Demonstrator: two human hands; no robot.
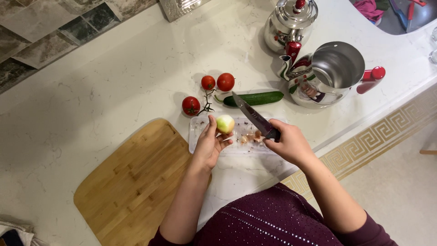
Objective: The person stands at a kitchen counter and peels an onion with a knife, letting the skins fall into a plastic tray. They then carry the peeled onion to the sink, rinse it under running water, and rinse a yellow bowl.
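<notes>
My left hand [209,145] holds a peeled pale onion [225,123] between thumb and fingers, over a clear plastic tray [196,130] that carries bits of onion skin [251,136]. A dark-bladed kitchen knife [250,114] sits in my right hand [289,145], its blade pointing up-left past the onion, toward the cucumber. Both hands hover above the tray at the front of the white marble counter.
A bamboo cutting board [132,182] lies left of the tray. Behind the tray are three tomatoes [208,82] on a vine and a green cucumber [255,98]. A steel teapot [290,23] and an open steel kettle [334,73] with red handles stand at the right.
</notes>
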